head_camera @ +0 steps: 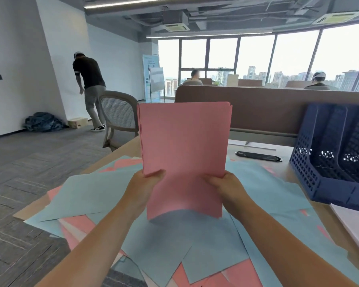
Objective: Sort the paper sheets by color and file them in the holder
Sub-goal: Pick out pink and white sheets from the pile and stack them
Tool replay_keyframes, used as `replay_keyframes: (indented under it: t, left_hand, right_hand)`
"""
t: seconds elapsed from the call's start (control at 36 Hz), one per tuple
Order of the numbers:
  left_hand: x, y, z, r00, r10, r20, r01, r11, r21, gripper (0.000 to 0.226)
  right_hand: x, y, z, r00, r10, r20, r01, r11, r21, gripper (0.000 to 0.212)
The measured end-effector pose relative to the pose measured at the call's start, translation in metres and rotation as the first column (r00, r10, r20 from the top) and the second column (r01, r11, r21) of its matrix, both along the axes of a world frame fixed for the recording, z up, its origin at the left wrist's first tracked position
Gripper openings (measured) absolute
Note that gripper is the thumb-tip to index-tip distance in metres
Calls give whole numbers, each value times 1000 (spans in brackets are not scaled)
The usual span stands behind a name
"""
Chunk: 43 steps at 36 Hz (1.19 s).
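Pink stack [184,141] of paper stands upright, lifted above the bench [282,169]. The left hand [147,188] has its grip on the lower left edge and the right hand [226,190] on the lower right, thumbs pressed on the near face. The top edges look slightly fanned, so I would tap the bottom square before carrying it right to the blue holder [330,162], then slide it straight down into one slot. Loose blue sheets [91,193] and stray pink sheets [77,225] cover the bench beneath, so sorting seems unfinished, and a careless tap could scatter them. White sheets [356,226] lie just in front of the holder, and a black cable cover [258,156] sits well behind the pile. A chair [118,117] stands off to the left.
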<state>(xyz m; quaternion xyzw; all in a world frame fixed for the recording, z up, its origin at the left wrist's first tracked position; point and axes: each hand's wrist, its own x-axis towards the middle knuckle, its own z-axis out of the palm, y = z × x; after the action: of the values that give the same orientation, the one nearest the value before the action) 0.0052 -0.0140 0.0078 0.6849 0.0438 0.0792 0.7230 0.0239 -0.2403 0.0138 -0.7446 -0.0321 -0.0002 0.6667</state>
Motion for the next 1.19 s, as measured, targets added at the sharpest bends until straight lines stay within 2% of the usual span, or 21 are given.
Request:
replay_keyframes:
  t: [0.11,0.17,0.28,0.36,0.42,0.56,0.69,0.78,0.89,1.03,1.14,1.19]
  left_hand:
    - [-3,-2,-5,999,-35,-36,37,998,43,26]
    - [-4,-4,-2,999,-18,-36,21,996,82,24]
    - [-9,-15,11,999,45,-10,-43,989,141,37]
    - [-14,-28,20,998,57,19,-60,987,151,26]
    - [-19,-41,22,998,40,40,-46,986,161,27]
    - [-37,-89,28,996,-66,56,58,988,140,29]
    - [-57,-145,31,975,-216,46,208,969,135,10]
    - [-64,-176,31,956,-291,30,284,947,153,15]
    - [-76,-223,33,911,-413,9,407,900,157,25]
    - [-93,-294,41,835,-550,-30,550,833,56,15]
    - [-100,-354,44,808,-588,-32,589,808,28,14]
    - [-103,-389,43,804,-593,-34,594,803,41,21]
  right_hand:
    - [-2,4,-5,999,-5,-53,6,1000,28,11]
    - [-1,6,-4,998,-13,-63,15,999,28,12]
    - [-4,-2,7,998,-38,-51,38,999,3,16]
    - [-15,-19,19,996,-65,-52,66,998,17,28]
    - [-28,-35,23,994,-96,-44,96,995,13,31]
    - [-67,-85,34,969,-246,40,247,968,-36,7]
    - [-106,-138,41,924,-377,59,381,919,-98,18]
    - [-127,-167,42,890,-450,75,456,881,-127,11]
    - [-156,-210,44,852,-520,67,524,837,-159,16]
    - [-195,-266,49,791,-608,72,610,771,-183,13]
    - [-214,-319,51,730,-671,126,682,707,-187,10]
    - [-218,-350,50,697,-702,142,716,674,-183,12]
